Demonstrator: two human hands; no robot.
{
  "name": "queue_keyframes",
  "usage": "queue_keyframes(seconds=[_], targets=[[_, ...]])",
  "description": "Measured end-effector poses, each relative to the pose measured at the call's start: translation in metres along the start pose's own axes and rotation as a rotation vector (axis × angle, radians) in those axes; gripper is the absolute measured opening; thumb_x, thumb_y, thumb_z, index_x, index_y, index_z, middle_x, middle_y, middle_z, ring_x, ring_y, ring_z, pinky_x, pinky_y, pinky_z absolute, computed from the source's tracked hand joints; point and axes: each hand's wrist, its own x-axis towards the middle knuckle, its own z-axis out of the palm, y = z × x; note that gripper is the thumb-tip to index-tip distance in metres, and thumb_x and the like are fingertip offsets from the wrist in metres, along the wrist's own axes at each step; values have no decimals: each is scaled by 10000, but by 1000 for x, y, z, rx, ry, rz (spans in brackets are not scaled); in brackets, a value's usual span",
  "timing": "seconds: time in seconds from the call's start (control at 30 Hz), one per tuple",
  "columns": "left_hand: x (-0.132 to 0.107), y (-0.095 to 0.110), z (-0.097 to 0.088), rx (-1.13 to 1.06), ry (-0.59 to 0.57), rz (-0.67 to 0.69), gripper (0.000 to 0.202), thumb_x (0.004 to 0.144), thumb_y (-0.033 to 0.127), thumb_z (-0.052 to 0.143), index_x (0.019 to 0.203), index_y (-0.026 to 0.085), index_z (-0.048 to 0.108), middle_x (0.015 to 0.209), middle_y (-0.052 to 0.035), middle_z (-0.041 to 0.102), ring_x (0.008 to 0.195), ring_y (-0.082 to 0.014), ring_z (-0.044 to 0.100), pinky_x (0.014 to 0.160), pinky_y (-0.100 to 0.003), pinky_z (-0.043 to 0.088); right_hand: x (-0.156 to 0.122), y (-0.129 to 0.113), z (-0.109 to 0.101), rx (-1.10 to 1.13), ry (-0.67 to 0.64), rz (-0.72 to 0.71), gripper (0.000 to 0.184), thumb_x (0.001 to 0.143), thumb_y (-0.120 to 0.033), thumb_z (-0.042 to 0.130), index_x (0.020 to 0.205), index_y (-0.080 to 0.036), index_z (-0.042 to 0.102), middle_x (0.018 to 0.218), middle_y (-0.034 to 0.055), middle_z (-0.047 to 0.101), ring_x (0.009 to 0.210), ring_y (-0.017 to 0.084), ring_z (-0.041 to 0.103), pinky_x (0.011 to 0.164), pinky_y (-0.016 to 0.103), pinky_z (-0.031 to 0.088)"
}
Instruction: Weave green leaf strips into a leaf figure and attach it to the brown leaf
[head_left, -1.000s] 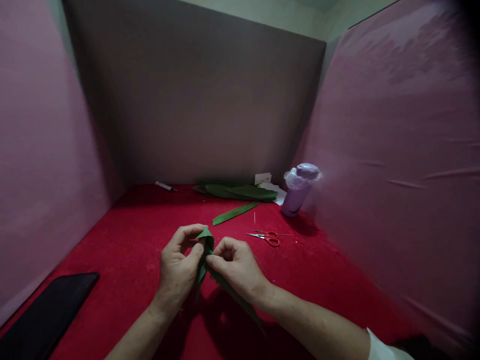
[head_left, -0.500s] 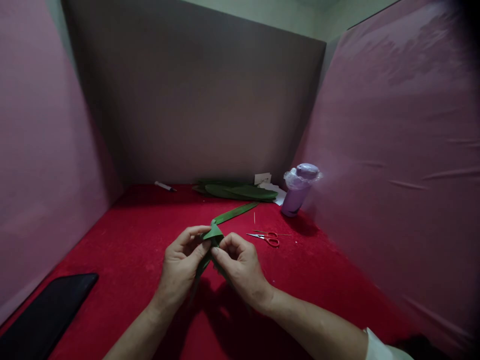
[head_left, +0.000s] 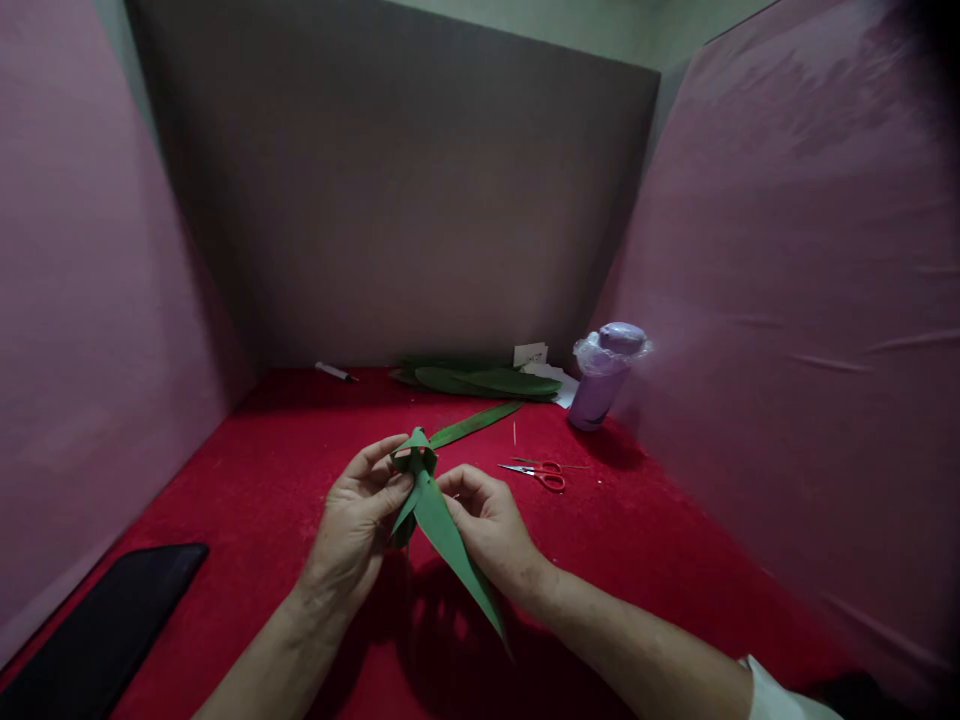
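Green leaves (head_left: pixel 445 528), folded and woven together at the top, are held up above the red cloth between my hands. My left hand (head_left: pixel 365 510) pinches the folded part from the left, its thumb pressed on the front. From the right, my right hand (head_left: pixel 484 520) is closed on the edge of the long pointed blade, which hangs down toward me. A small loop shows at the top of the weave. Behind it a leaf strip (head_left: pixel 480 422) slants away to the upper right; whether it joins the held piece is hard to see.
Red-handled scissors (head_left: pixel 541 472) lie right of my hands, near a thin stick (head_left: pixel 514 433). Behind are a pile of leaves (head_left: pixel 487 381), white cards (head_left: pixel 530 354), a purple bottle (head_left: pixel 596 385) wrapped in plastic and a white pen-like tube (head_left: pixel 334 372). A black pad (head_left: pixel 112 630) lies front left.
The woven leaf piece has been turned in my hands. Its long blade now faces me and hangs to the lower right, and the loop at the top shows open. My right hand grips the blade's edge.
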Motion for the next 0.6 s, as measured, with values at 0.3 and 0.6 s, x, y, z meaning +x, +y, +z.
queue_keyframes(seconds=[0.3, 0.6], targets=[[3, -4, -2, -16, 29, 0, 393, 586, 107, 763, 949, 194, 641, 821, -28, 700, 578, -123, 625, 476, -202, 521, 1, -7, -1, 154, -141, 139, 477, 746, -612, 510, 685, -141, 550, 488, -21, 525, 372, 76, 465, 393, 197, 333], [3, -6, -2, 20, 40, 77, 391, 569, 130, 781, 937, 178, 659, 815, -33, 706, 706, -143, 657, 607, -198, 533, 4, -17, -15, 84, -172, 182, 329, 712, -454, 642, 629, -147, 555, 502, -41, 483, 436, 65, 404, 448, 200, 299]])
